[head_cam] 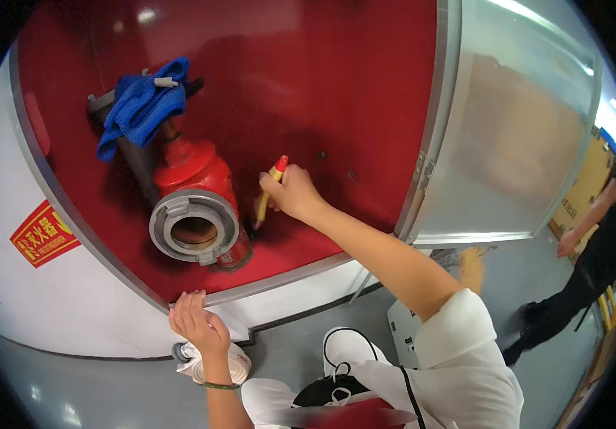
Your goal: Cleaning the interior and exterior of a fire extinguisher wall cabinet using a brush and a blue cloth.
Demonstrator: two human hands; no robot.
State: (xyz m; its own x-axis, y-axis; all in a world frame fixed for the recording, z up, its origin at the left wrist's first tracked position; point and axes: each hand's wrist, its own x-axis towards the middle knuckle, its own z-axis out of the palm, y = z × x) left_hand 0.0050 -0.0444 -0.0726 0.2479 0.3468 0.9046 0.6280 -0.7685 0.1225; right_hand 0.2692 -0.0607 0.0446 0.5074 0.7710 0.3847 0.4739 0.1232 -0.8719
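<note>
Closed around a yellow-handled brush or marker with a red end (271, 189), my right hand (293, 194) is inside a red-lined cabinet, to the right of the red fire hydrant valve (194, 171). The tool's lower tip is near the cabinet floor and hard to make out. My left hand (196, 323) rests its fingers on the cabinet's metal edge at the lower left corner, holding nothing. The valve's round metal hose coupling (226, 229) faces me. A folded blue cloth (153, 104) with a small white piece on it lies over the top of the valve assembly.
A rolled white fire hose (237, 364) is on the grey floor below my left hand. The framed glass cabinet door (511, 145) stands open at right. Beyond it is a person in dark clothes (589, 273). A white case (403, 330) is beside my leg.
</note>
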